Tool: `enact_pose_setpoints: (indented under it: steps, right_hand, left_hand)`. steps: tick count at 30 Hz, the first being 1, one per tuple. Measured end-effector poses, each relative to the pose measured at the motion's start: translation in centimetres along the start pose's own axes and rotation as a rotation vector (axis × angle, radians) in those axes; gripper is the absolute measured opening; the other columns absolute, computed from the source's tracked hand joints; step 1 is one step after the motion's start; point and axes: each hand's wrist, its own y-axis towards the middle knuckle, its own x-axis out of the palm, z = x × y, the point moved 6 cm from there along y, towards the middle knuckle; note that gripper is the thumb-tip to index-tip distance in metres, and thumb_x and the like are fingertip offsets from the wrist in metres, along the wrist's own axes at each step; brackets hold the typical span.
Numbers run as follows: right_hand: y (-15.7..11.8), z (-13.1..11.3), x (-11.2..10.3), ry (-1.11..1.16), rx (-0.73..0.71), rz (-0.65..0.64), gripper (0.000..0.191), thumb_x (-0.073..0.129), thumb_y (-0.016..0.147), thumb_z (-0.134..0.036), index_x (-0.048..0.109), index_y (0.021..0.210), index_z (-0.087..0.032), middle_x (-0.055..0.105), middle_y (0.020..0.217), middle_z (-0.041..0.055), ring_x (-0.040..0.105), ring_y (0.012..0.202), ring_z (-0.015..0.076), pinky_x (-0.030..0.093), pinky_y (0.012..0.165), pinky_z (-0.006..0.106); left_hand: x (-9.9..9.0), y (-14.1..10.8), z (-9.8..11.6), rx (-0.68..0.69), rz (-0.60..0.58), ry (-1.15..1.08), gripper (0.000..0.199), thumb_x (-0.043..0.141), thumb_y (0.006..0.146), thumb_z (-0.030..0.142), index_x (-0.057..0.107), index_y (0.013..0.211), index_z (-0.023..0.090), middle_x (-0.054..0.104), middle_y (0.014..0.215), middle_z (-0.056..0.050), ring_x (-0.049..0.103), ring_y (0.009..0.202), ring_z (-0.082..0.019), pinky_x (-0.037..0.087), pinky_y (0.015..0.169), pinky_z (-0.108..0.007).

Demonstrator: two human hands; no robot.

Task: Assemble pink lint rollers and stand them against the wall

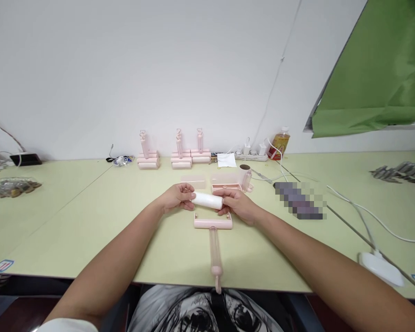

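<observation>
Between my two hands is a white sticky lint roll point(208, 200), tilted slightly down to the right. My left hand point(177, 197) grips its left end with thumb and fingers. At the other end, my right hand point(239, 205) is closed on the roll. Just below it a pink lint roller frame point(213, 224) lies on the table, its handle point(215, 251) pointing towards me and its hooked end reaching the table edge. Behind my right hand sits a pink holder part point(226, 187), partly covered by my fingers. A translucent pink cover point(193, 181) lies behind my left hand.
Several pink lint rollers point(148, 159) stand along the wall. A power strip point(256, 157) and a drink bottle point(279, 143) are at the back right. A pixelated item point(299, 200) and a white charger point(381, 267) with cables lie to the right. Bagged items point(12, 187) lie far left.
</observation>
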Motion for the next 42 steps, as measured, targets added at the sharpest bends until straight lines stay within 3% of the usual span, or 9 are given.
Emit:
enact_pose_setpoints:
  steps: [5, 10, 28, 42]
  right_hand:
    - [0.1, 0.2, 0.0, 0.032, 0.025, 0.023, 0.033, 0.054, 0.073, -0.004, 0.068, 0.101, -0.014, 0.066, 0.095, 0.0058, 0.066, 0.071, 0.0124, 0.062, 0.065, 0.026]
    - [0.0, 0.0, 0.1, 0.065, 0.054, 0.009, 0.033, 0.054, 0.073, -0.005, 0.068, 0.101, -0.014, 0.067, 0.101, 0.0075, 0.065, 0.076, 0.0132, 0.062, 0.065, 0.026]
    - [0.0, -0.2, 0.1, 0.067, 0.074, 0.008, 0.038, 0.051, 0.069, -0.004, 0.068, 0.102, -0.013, 0.067, 0.093, 0.0080, 0.064, 0.069, 0.0134, 0.061, 0.060, 0.026]
    - [-0.2, -0.2, -0.1, 0.050, 0.061, 0.035, 0.029, 0.049, 0.079, -0.006, 0.068, 0.099, -0.014, 0.066, 0.088, 0.0081, 0.064, 0.068, 0.0137, 0.063, 0.061, 0.029]
  left_hand:
    - [-0.2, 0.4, -0.1, 0.024, 0.080, 0.000, 0.034, 0.082, 0.068, 0.027, 0.056, 0.083, 0.013, 0.063, 0.065, -0.001, 0.067, 0.056, -0.013, 0.060, 0.062, -0.029]
    - [0.2, 0.4, 0.1, 0.058, 0.002, -0.017, 0.045, 0.086, 0.059, 0.020, 0.056, 0.091, 0.013, 0.065, 0.081, -0.004, 0.070, 0.068, -0.018, 0.059, 0.058, -0.027]
    - [0.5, 0.1, 0.5, 0.114, 0.003, 0.061, 0.052, 0.086, 0.057, 0.028, 0.056, 0.099, 0.017, 0.061, 0.079, 0.001, 0.067, 0.060, -0.015, 0.054, 0.050, -0.023]
    - [0.9, -0.4, 0.7, 0.122, -0.124, 0.188, 0.045, 0.086, 0.057, 0.031, 0.051, 0.082, 0.016, 0.055, 0.074, 0.003, 0.063, 0.062, -0.012, 0.054, 0.053, -0.026]
